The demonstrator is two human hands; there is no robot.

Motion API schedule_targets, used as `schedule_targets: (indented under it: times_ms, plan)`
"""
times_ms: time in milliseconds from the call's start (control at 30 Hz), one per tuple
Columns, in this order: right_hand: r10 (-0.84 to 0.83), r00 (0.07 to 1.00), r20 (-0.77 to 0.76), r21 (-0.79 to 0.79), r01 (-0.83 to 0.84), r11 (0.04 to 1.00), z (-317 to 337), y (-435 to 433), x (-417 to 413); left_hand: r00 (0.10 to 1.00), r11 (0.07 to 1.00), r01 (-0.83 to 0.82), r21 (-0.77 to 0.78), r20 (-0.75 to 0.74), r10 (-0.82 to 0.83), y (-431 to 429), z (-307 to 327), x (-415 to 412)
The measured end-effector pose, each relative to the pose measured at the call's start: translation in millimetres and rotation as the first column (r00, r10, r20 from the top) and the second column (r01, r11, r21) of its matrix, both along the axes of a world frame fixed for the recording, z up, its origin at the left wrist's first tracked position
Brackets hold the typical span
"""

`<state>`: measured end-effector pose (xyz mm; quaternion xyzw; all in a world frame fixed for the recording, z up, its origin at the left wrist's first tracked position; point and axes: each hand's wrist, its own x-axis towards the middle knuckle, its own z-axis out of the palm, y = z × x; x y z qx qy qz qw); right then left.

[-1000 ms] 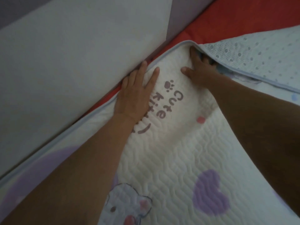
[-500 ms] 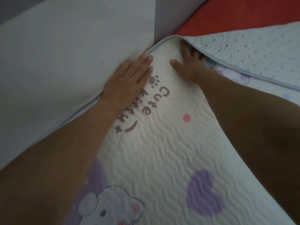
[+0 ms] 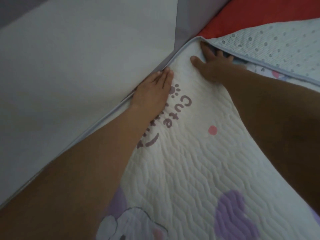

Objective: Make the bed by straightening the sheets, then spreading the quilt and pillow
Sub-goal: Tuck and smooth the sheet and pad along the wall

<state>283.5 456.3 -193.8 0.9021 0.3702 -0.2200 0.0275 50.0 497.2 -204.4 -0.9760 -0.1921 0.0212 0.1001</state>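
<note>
Bed carries quilted sheet, its edge along the side panel, far corner flap folded back. Likely light, soft, limp; take it by the piped corner. White, wavy stitching, purple hearts. Flat, fingers straight: left hand on edge, right hand under fold.

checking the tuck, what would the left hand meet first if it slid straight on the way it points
Probably the folded corner of the quilted pad, close to the right hand. The left hand points along the pad's piped edge.
</note>
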Motion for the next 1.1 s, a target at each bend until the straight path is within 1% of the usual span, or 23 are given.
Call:
schedule_targets:
  times_ms: [67, 167, 267, 333, 367, 400, 433, 500, 533, 567, 600, 667, 733, 833, 933, 1100]
  plan:
    - [0.017, 1.000, -0.020, -0.003, -0.018, 1.000, 3, -2, 1, 0.999, 0.999, -0.035, -0.033, -0.036, 0.034, -1, 1, 5]
    - [0.057, 0.998, -0.042, 0.021, -0.056, 0.998, 16, -12, 0, 0.997, 0.999, -0.030, -0.014, -0.065, 0.029, -1, 3, 7]
    - [0.156, 0.988, -0.004, 0.131, -0.154, 0.979, 34, -41, -15, 0.994, 0.997, -0.052, -0.059, -0.101, 0.046, 3, 9, 6]
    - [0.137, 0.990, 0.021, 0.173, -0.138, 0.975, 43, -73, -28, 0.984, 0.984, -0.108, -0.144, -0.155, 0.085, 4, 25, 6]
    - [0.113, 0.993, 0.039, 0.174, -0.118, 0.978, 49, -93, -31, 0.982, 0.971, -0.139, -0.196, -0.152, 0.110, 0, 38, 8]
    - [0.099, 0.994, 0.045, 0.162, -0.105, 0.981, 53, -108, -35, 0.983, 0.959, -0.161, -0.232, -0.127, 0.135, -4, 48, 9]
    - [0.086, 0.995, 0.042, 0.149, -0.091, 0.985, 56, -121, -38, 0.987, 0.955, -0.156, -0.253, -0.070, 0.143, -13, 59, 10]
    - [0.038, 0.999, 0.036, 0.120, -0.042, 0.992, 63, -152, -43, 0.996, 0.954, -0.051, -0.294, 0.056, 0.071, -47, 73, 15]
    - [0.018, 0.999, 0.030, 0.097, -0.021, 0.995, 63, -163, -44, 0.997, 0.954, 0.030, -0.298, 0.076, -0.007, -65, 71, 17]
    - [-0.006, 1.000, 0.021, 0.067, 0.005, 0.998, 63, -175, -44, 0.995, 0.946, 0.100, -0.309, 0.053, -0.088, -82, 65, 19]
    - [-0.027, 1.000, 0.004, 0.031, 0.026, 0.999, 60, -185, -44, 0.991, 0.934, 0.123, -0.335, -0.015, -0.135, -93, 55, 20]
    - [-0.072, 0.996, -0.046, -0.036, 0.071, 0.997, 51, -199, -44, 0.983, 0.929, 0.072, -0.364, -0.129, -0.127, -98, 37, 21]
    - [-0.128, 0.987, -0.092, -0.088, 0.120, 0.989, 40, -212, -40, 0.990, 0.939, 0.051, -0.341, -0.103, -0.091, -90, 22, 30]
    - [-0.156, 0.981, -0.118, -0.131, 0.141, 0.981, 23, -218, -34, 0.994, 0.945, 0.078, -0.317, -0.043, -0.097, -74, 8, 55]
    - [-0.198, 0.973, -0.116, -0.136, 0.182, 0.974, 12, -212, -29, 0.993, 0.946, 0.111, -0.304, -0.014, -0.121, -60, -1, 84]
    - [-0.218, 0.971, -0.094, -0.134, 0.205, 0.970, 2, -204, -10, 0.992, 0.954, 0.123, -0.274, 0.059, -0.111, -50, -11, 126]
